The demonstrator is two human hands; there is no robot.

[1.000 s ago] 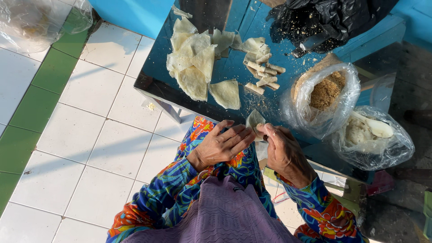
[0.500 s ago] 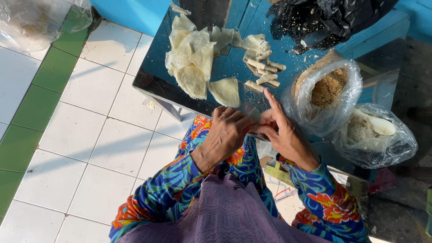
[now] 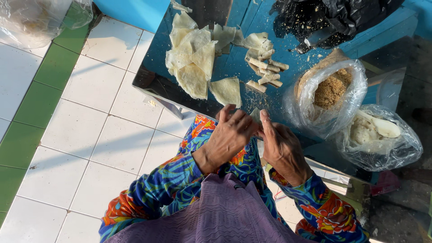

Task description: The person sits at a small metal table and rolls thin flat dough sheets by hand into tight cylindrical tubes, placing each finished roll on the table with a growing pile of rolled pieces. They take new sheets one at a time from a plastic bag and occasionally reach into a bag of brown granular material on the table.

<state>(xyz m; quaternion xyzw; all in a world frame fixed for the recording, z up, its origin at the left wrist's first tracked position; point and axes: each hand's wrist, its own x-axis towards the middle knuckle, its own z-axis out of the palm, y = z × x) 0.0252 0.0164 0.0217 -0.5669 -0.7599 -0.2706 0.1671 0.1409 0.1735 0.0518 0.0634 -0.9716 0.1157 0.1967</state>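
Pinching pastry piece [image 3: 255,114], both hands' [image 3: 229,135] [image 3: 281,144] grip; wrappers [image 3: 193,58], crumb bag [image 3: 330,90] beyond.

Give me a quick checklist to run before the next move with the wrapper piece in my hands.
1. Wrapper piece held between both hands: ok, the left hand and right hand meet around it at the table edge.
2. Fold state of that piece: cannot tell, the fingers cover most of it.
3. Spare wrappers within reach on the table: ok, a loose pile lies ahead of the left hand.
4. Bag of brown crumbly filling: ok, open at the top, ahead of the right hand.
5. Finished rolls clear of the hands: ok, they lie apart, further up the table.
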